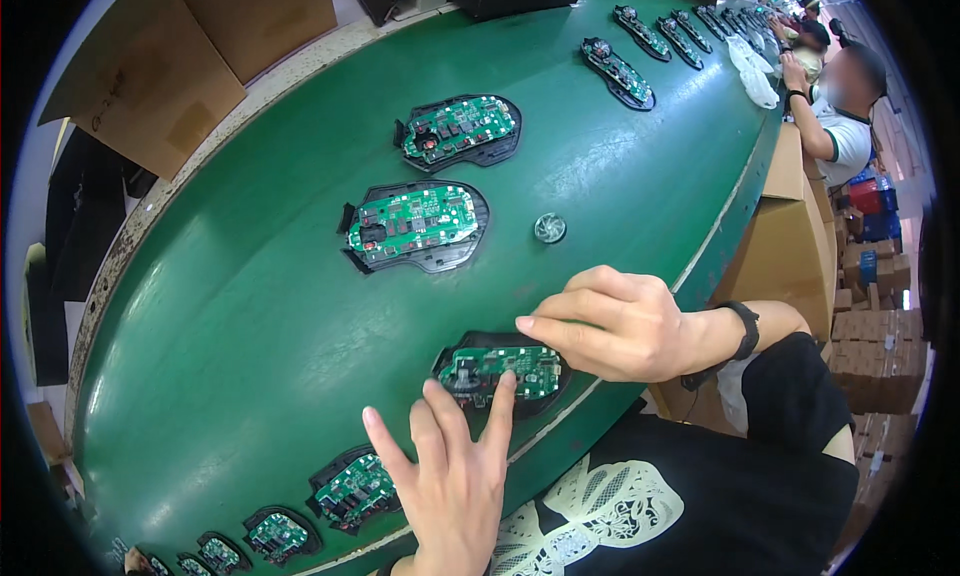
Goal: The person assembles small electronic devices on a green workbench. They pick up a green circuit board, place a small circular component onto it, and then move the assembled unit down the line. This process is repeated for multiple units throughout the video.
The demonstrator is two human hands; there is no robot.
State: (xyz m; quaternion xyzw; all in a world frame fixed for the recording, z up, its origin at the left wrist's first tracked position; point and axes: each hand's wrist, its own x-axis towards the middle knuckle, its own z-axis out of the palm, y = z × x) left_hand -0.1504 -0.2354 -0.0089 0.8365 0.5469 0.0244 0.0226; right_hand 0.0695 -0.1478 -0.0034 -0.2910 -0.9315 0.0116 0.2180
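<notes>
Head view; circuit board (490,361), partly hidden by hands (455,481) (625,326)

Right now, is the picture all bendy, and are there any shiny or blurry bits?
Head view: the long edges of the green worktop curve, fisheye-style; head view, left side: pale glare shines on its surface; head view, far right: stacked cardboard boxes look soft, while the left hand and right hand look fairly sharp.
</notes>
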